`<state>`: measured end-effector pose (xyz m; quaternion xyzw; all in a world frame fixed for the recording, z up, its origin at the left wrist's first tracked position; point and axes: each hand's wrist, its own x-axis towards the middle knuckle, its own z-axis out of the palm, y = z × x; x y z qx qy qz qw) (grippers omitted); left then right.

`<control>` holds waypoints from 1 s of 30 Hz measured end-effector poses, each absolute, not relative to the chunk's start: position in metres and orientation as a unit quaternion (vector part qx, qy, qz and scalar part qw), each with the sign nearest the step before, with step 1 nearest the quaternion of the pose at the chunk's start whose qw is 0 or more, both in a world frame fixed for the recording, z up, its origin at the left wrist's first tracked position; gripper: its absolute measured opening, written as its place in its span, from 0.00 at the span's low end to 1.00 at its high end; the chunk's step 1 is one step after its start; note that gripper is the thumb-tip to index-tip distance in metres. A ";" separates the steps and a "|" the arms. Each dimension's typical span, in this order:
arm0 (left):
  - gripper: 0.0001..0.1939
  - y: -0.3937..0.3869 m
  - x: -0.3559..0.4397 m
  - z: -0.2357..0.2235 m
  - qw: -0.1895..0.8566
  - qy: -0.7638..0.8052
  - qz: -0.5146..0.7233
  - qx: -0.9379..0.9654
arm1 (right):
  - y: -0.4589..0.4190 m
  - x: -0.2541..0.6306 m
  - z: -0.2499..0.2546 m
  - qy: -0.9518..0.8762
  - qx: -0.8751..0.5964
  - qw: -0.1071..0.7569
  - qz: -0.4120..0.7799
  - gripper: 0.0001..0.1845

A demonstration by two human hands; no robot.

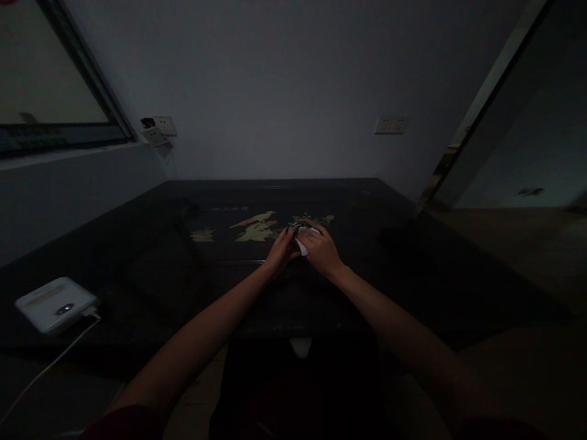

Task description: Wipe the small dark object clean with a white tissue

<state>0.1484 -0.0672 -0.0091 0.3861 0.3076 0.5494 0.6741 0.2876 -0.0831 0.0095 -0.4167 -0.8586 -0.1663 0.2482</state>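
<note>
Both hands meet over the middle of a dark table (pixel 284 293). My left hand (pixel 280 252) is closed on the side of a small dark, shiny object (pixel 297 227), whose kind I cannot make out because the fingers cover most of it. My right hand (pixel 323 250) presses a white piece of tissue or cloth (pixel 302 247) against that object. A white edge of the piece shows between the two hands. Just beyond them lies the table's painted bird and flower picture (pixel 257 229).
At the left stands a white box-shaped device (pixel 57 304) with a white cable (pixel 55 360) running off the table. The wall behind carries sockets at left (pixel 165 126) and right (pixel 391 125). A window (pixel 55 73) is at upper left. The room is dim.
</note>
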 end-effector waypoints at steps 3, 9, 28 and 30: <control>0.22 -0.062 0.146 -0.012 0.670 0.313 0.556 0.379 | -0.083 0.289 0.007 -0.874 -0.395 0.242 -0.145 0.20; 0.23 -0.057 0.141 -0.013 0.678 0.309 0.546 0.382 | -0.078 0.298 -0.001 -0.897 -0.355 0.236 -0.119 0.26; 0.26 -0.039 0.139 -0.025 0.721 0.269 0.513 0.379 | -0.073 0.307 0.001 -0.915 -0.303 0.219 -0.151 0.26; 0.26 -0.036 0.139 -0.029 0.722 0.261 0.512 0.384 | -0.073 0.305 0.000 -0.914 -0.309 0.215 -0.153 0.25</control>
